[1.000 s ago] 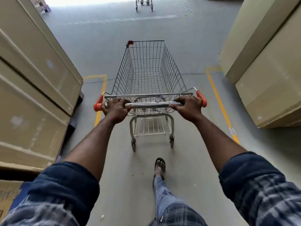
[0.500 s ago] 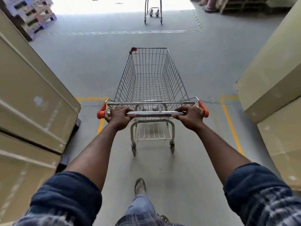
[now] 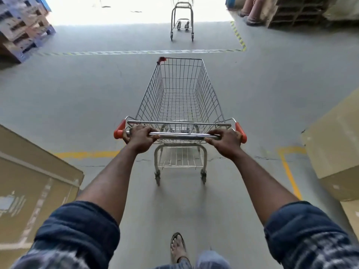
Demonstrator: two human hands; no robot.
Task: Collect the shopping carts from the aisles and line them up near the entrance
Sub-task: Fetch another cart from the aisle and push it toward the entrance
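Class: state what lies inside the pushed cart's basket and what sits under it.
The cart holds nothing; grey floor shows through its wire. Under the basket a wire rack and two rear wheels show; the front underside is unclear.

The grey concrete floor [image 3: 87, 94] lies open and wide between the silver wire shopping cart [image 3: 180, 98] we grip and a second metal cart [image 3: 182, 22] standing straight ahead, well apart. Tall tan cardboard boxes [image 3: 35, 171] narrow our left side, and more tan cartons [image 3: 334, 152] our right. Stacked blue-and-wood pallets [image 3: 21, 35] flank the far left, and dark wooden pallets [image 3: 297, 12] the far right.
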